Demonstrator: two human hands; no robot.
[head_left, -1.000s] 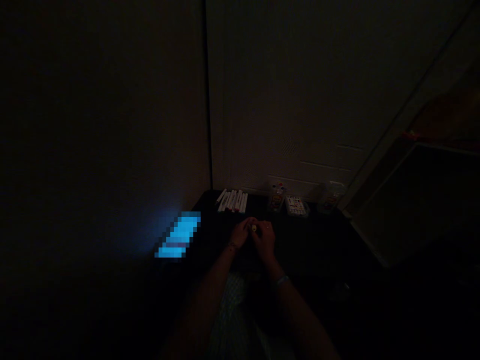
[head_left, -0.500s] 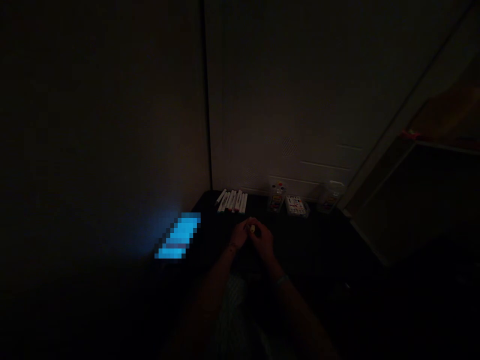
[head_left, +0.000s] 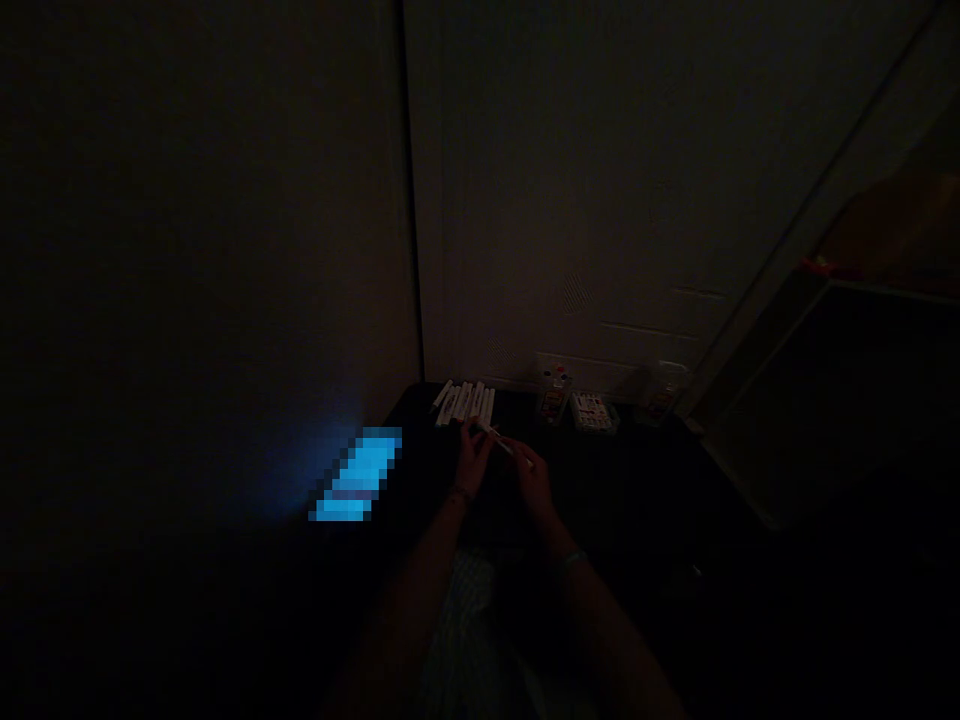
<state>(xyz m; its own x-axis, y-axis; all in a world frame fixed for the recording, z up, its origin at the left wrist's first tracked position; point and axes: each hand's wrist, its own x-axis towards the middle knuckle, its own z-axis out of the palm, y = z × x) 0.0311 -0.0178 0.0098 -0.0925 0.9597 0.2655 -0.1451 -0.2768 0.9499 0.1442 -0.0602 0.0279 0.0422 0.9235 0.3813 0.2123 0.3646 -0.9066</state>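
Note:
In the dim light, a thin white marker (head_left: 504, 441) slants between my two hands over the dark table. My left hand (head_left: 472, 465) pinches its far left end. My right hand (head_left: 532, 484) grips it nearer its right end, fingers closed round it. Whether the cap is on or off is too dark to tell. Just beyond my left fingers, several white markers (head_left: 466, 403) lie side by side at the back of the table.
Along the back wall stand a clear package (head_left: 553, 400), a case of white markers (head_left: 592, 411) and another clear case (head_left: 661, 402). A glowing blue, pixelated screen (head_left: 360, 475) lies at the left table edge. A dark framed panel (head_left: 814, 400) is at the right.
My hands have moved apart from being close together. The marker, earlier pointing end-on toward me, now lies crosswise between them, and my left fingers have moved forward and slightly left.

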